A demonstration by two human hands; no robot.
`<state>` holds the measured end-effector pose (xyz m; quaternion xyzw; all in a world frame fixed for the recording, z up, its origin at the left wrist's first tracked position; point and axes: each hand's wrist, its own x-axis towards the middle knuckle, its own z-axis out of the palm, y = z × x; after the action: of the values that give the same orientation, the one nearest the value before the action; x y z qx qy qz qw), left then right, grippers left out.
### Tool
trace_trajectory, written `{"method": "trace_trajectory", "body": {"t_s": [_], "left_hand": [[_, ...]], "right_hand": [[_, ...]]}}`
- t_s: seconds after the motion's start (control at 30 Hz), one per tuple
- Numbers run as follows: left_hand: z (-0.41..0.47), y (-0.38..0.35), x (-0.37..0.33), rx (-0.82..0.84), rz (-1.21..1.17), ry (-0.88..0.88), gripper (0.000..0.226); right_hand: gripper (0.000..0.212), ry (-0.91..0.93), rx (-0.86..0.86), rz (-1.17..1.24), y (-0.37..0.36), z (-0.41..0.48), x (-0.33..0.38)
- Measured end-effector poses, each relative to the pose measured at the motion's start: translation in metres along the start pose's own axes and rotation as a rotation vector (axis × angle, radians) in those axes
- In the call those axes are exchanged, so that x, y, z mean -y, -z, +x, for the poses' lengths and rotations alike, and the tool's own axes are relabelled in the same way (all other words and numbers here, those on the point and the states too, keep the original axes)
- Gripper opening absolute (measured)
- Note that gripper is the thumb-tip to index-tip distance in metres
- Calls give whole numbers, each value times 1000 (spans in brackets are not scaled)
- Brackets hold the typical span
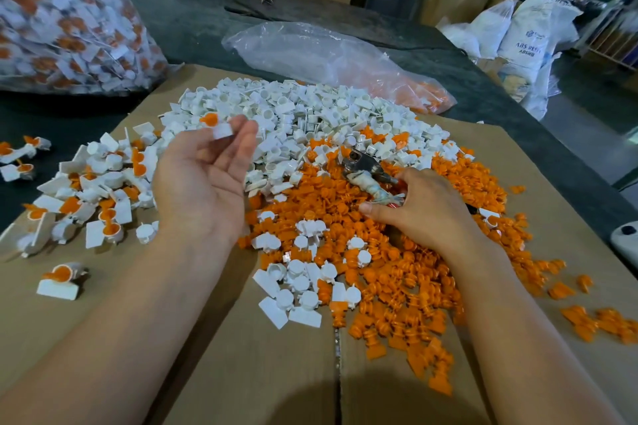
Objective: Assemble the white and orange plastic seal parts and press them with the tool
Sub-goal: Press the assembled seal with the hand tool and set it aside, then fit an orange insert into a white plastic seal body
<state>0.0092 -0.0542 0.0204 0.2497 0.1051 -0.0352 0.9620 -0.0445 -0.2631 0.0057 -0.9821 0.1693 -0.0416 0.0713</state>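
Left hand [203, 179] raised palm up, fingertips pinching assembled seal [216, 126], white body with orange insert. Right hand [428, 210] down on pile, my fingers curled round handles of metal pressing tool [364, 167]. Loose white parts [310, 114] and orange parts [397, 279] heaped on cardboard [259, 373]; finished seals [100, 183] at left.

L grip [200, 179] holds seal [218, 127], R grip [426, 209] grasps tool [362, 166]
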Motion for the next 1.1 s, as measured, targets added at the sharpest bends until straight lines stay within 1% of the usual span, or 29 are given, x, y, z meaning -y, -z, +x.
{"method": "trace_trajectory", "body": {"t_s": [0.03,0.1,0.2,0.33,0.43,0.5,0.57,0.63,0.73,0.77,0.83,0.9,0.97,1.0,1.1], "left_hand": [[2,1,-3,-26,-65,0,18],[5,2,-8,-80,-149,-1,17],[7,4,-13,-152,-180,-25,17],[10,8,-17,-181,-238,-88,21],[10,10,-18,-191,-219,-126,23],[9,9,-18,-191,-188,-129,16],[9,8,-18,-181,-108,-115,8],[10,7,-16,-162,98,-95,6],[11,6,-9,-61,568,-113,6],[10,7,-5,-5,732,-150,10],[9,10,2,104,1087,-282,19],[9,13,8,188,1358,-410,21],[10,15,11,228,1532,-483,17],[11,15,14,245,1609,-523,19],[16,15,24,362,1771,-618,37]], "right_hand": [[86,0,4,-3,0,0,0],[88,-1,9,-9,0,0,0],[88,-4,12,-10,1,-1,0],[89,-4,14,-10,0,-1,1],[87,2,10,-7,0,-1,0],[84,4,6,-5,-1,0,0],[83,8,1,-5,-1,0,0],[83,7,-1,1,-2,0,-1],[84,0,3,21,-2,0,-1],[84,-4,4,27,-2,0,-2],[84,-10,5,39,-2,1,-2],[83,-15,0,59,-2,0,-3],[82,-19,-8,72,-1,0,-3],[82,-18,-10,72,-1,0,-2],[82,-15,-9,63,-2,1,-2]]}}
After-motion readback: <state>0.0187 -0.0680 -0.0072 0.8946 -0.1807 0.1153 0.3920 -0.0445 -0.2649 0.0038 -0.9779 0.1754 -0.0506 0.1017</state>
